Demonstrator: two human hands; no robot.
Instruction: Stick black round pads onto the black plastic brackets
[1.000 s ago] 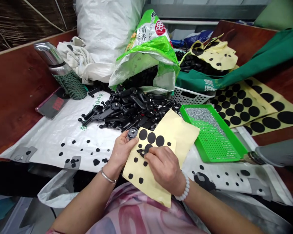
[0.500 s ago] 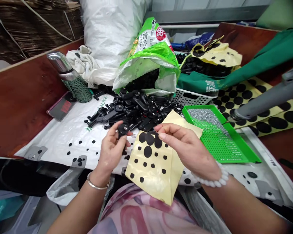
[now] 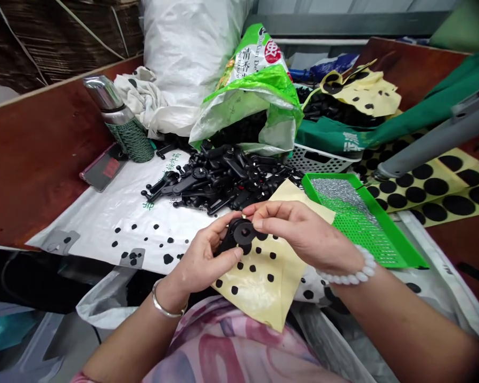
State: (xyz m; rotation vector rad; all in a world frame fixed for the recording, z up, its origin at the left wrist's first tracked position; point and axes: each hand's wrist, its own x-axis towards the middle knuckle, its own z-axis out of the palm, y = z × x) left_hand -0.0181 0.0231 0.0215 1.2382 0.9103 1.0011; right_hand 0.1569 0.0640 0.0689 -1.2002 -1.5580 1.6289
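My left hand holds a black plastic part with a round end, tilted up over a cream sticker sheet. At that round end, the thumb and forefinger of my right hand are closed on a black round sticker with a small hole, which lies against or just over the part. The sheet, dotted with small black pieces, hangs over the table edge above my lap. Just behind my hands is a heap of black plastic parts.
A green tray of small metal pieces stands right, under a grey tool arm. Sheets of black discs lie beyond. Left are a flask and a phone. An open green-white bag stands behind.
My left hand has moved right and brought the black part to my right hand. The round sticker has come off the sheet and is now at the part's round end.
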